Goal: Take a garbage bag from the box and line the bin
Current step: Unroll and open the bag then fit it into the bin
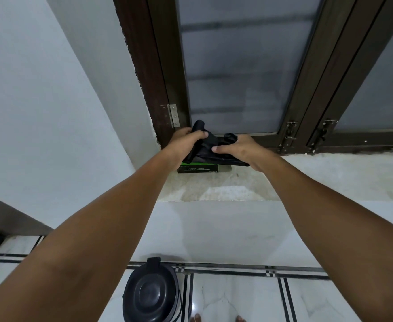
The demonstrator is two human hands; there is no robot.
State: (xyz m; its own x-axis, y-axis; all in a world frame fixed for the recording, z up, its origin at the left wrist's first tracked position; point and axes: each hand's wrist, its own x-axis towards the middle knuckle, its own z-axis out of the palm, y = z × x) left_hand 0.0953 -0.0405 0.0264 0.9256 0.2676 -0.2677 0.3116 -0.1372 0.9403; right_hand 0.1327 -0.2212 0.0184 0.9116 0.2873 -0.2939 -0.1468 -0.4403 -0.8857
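Observation:
A green and black box (198,168) sits on the stone window sill, close to the window frame. Above it I hold a roll of black garbage bags (206,138). My left hand (186,141) grips the rolled end, which sticks up past my fingers. My right hand (238,148) holds the loose black plastic pulled out from the roll, thumb on top. The black bin (152,293) stands on the floor below, near my left forearm, with its lid closed.
The sill (307,177) runs rightward under a dark wooden window with frosted panes (237,70) and latches (289,135). A pale wall (51,101) closes the left side. The tiled floor (237,298) has black lines; my toes show at the bottom edge.

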